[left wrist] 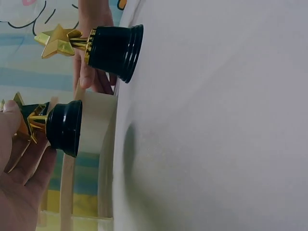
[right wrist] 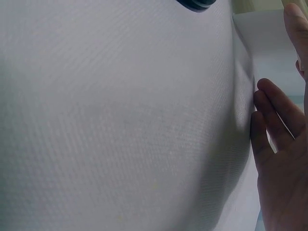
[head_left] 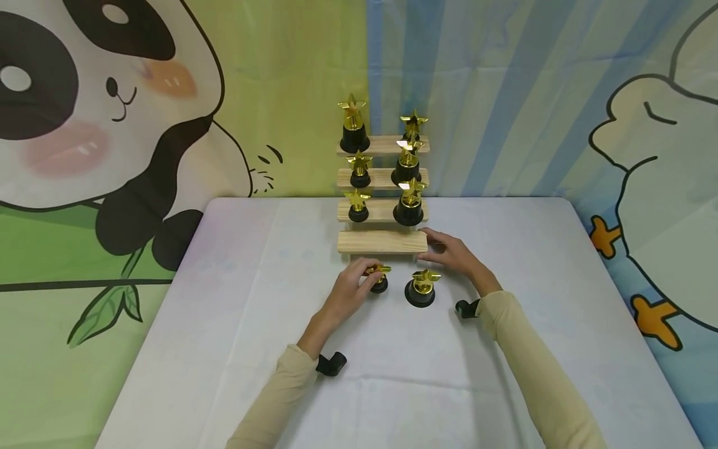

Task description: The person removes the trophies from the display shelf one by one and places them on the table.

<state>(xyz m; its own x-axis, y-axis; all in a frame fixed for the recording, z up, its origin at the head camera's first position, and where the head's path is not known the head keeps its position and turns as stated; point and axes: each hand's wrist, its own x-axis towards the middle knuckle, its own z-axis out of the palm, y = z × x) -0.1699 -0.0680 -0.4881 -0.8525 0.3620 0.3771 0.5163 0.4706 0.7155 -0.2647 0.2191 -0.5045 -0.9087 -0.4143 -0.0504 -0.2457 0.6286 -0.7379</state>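
Observation:
My left hand holds a small trophy, a gold star on a black base, with the thumb on one side of the star and fingers on the other. In the left wrist view the base hangs above the tabletop. A larger star trophy stands upright on the table between the hands. At the right end of the lowest wooden step is my right hand, thumb near the front edge and index finger at the back corner. The other fingers extend loosely low by the cloth in the right wrist view.
Above the lowest step, the stepped wooden stand carries several star trophies, including a tall one at top left. A white cloth covers the table. Behind hangs a cartoon backdrop. Black wrist cameras sit at both cuffs.

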